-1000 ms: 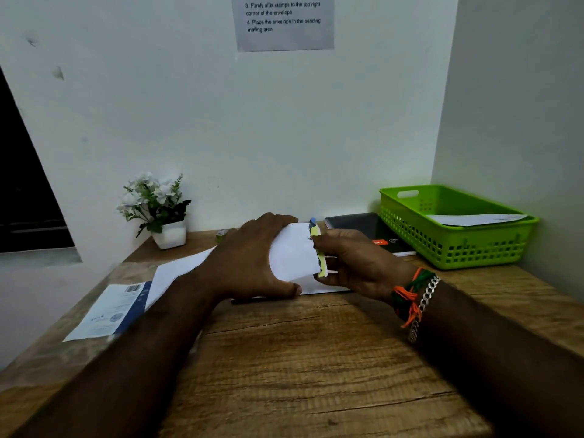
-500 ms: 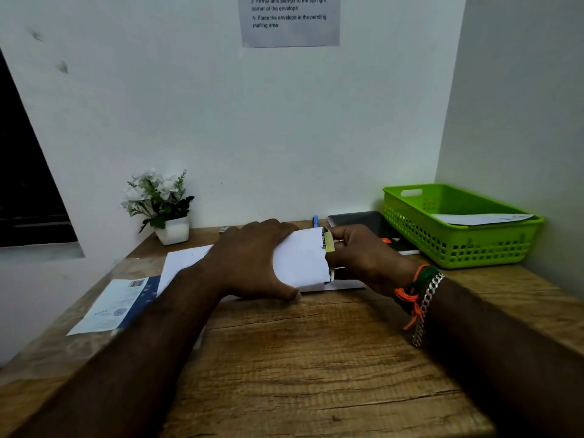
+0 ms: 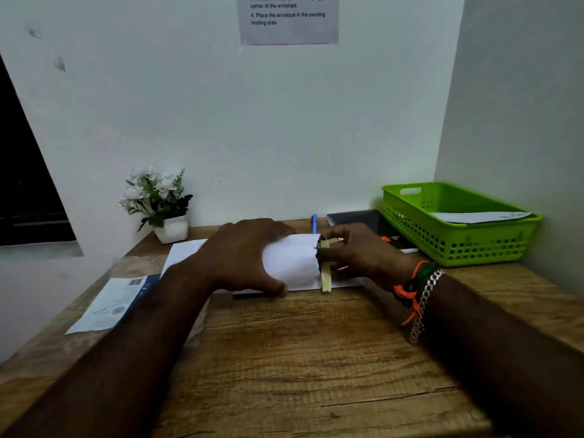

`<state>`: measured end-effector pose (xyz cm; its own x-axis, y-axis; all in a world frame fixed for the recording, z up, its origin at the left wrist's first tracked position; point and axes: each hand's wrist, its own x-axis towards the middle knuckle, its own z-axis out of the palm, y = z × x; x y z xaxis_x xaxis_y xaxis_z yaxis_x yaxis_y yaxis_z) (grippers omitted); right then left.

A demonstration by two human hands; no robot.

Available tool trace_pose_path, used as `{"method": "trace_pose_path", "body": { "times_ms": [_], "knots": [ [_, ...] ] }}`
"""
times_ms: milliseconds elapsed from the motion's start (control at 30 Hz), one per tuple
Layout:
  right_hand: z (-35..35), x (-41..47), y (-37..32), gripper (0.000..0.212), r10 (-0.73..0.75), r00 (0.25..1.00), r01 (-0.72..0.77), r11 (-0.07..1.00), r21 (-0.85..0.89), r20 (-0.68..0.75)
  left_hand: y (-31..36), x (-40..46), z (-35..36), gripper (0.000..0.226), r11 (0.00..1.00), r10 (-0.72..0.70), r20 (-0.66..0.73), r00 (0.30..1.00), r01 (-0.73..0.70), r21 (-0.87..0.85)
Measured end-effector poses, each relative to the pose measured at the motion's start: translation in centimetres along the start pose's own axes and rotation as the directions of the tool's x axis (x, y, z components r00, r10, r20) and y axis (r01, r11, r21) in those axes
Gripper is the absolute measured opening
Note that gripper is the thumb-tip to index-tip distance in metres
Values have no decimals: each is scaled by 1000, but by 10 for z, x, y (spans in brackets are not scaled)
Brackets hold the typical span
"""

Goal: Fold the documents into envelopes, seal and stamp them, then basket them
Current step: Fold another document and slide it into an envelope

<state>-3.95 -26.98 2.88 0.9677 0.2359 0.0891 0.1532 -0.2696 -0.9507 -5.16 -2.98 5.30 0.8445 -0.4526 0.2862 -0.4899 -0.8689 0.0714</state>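
**Envelope held at the right edge**

Envelope [image 3: 292, 262] is lying near the middle of the wooden desk [image 3: 303, 358], with the left hand [image 3: 243, 257] spreading over its left half and pressing it down. The right hand [image 3: 357, 254] is pinching a small yellowish tape roll [image 3: 325, 273] (partly hidden by fingers) against the envelope's right edge. Right of the envelope, the green basket [image 3: 455, 245] is holding 1 white sheet [image 3: 480, 217]. Behind the envelope, a blue pen [image 3: 314, 223] and a dark notebook [image 3: 363, 221] are lying. Left of the envelope, loose papers [image 3: 183, 254], a printed leaflet [image 3: 107, 306] and a potted plant [image 3: 158, 203] are sitting.
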Motion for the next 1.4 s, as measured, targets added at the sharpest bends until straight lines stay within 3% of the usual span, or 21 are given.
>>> {"method": "trace_pose_path", "body": {
  "times_ms": [67, 167, 233, 433, 667, 1000, 1167, 1300, 1400],
  "knots": [
    [-8, 2, 0, 21, -23, 997, 24, 1000, 11, -72, -5, 0, -1, 100, 1000, -13, -21, 1000, 13, -20],
    [-23, 14, 13, 16, -176, 964, 96, 929, -358, -198, -12, -1, -1, 105, 998, -32, -45, 998, 30, -47],
    [-27, 19, 21, 27, -180, 973, 75, 838, -540, -145, -15, 0, -1, 107, 997, -47, -42, 998, 44, -59],
    [-24, 15, 23, 42, -116, 993, 97, 716, -691, 19, -21, -1, 0, 107, 998, -56, -29, 998, 55, -22],
    [-23, 17, 23, 21, -83, 994, 108, 698, -708, 70, -31, 2, 4, 114, 997, -79, -37, 996, 78, -18],
    [-27, 9, 17, 48, -2, 995, 76, 699, -711, 104, -34, 1, 7, 116, 996, -81, -32, 996, 81, 20],
    [-35, 10, 14, 31, 37, 994, 37, 755, -654, 99, -39, 2, 10, 117, 997, -80, -28, 996, 80, 8],
    [-52, 10, 10, 20, -65, 995, 14, 848, -530, -78, -45, 0, 8, 118, 996, -94, -77, 993, 94, -8],
    [-66, 10, 8, 10, -181, 949, 46, 889, -456, -257, -48, -1, 5, 116, 993, -117, -106, 987, 118, 4]
  ]
}}
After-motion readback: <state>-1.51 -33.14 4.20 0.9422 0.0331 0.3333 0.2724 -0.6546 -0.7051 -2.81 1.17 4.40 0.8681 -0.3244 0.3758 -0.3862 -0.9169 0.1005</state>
